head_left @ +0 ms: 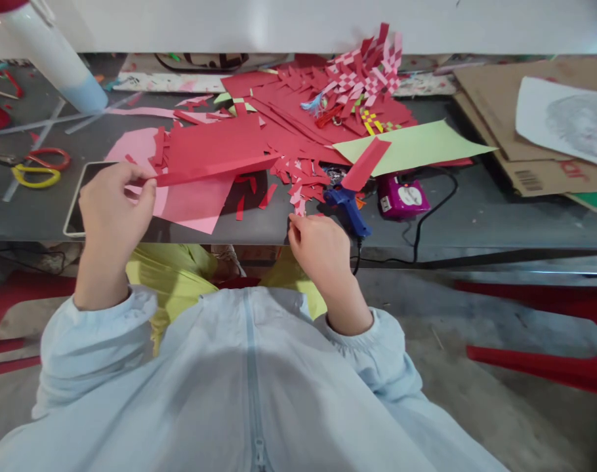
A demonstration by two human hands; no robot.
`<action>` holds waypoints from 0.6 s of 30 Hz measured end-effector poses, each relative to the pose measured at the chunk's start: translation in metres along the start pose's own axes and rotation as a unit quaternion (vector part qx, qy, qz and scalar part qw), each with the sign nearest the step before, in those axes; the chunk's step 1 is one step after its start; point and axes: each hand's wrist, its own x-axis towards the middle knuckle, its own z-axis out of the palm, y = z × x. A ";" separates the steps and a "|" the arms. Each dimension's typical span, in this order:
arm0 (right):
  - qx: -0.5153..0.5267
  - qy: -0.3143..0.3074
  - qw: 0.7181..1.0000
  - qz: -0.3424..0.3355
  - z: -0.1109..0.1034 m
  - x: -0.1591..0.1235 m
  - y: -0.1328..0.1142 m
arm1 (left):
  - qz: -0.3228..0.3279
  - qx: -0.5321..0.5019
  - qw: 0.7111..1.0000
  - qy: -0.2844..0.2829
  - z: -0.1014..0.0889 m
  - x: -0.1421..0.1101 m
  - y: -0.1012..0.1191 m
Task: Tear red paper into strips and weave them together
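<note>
My left hand (117, 203) pinches the near left corner of a red paper sheet (214, 147), whose front edge stands up like a folded strip. A pink paper sheet (197, 203) lies beneath it. My right hand (321, 246) is closed at the table's front edge, its fingertips against a pile of small red and pink paper scraps (303, 177). What those fingers hold, if anything, is hidden. Just right of this hand lies a blue glue gun (348, 208), with a red paper piece (366, 164) across its upper end.
A tablet (75, 206) lies under my left hand, with scissors (40, 167) farther left. Behind are woven paper pieces (362, 72) and a spray can (57, 59). Rightward are pale green paper (416, 147), a purple box (401, 196) with a cable, and cardboard (500, 124).
</note>
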 end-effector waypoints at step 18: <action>0.095 0.119 0.988 0.009 0.008 0.008 0.005 | -0.001 -0.033 0.998 -0.061 -0.010 0.024 0.015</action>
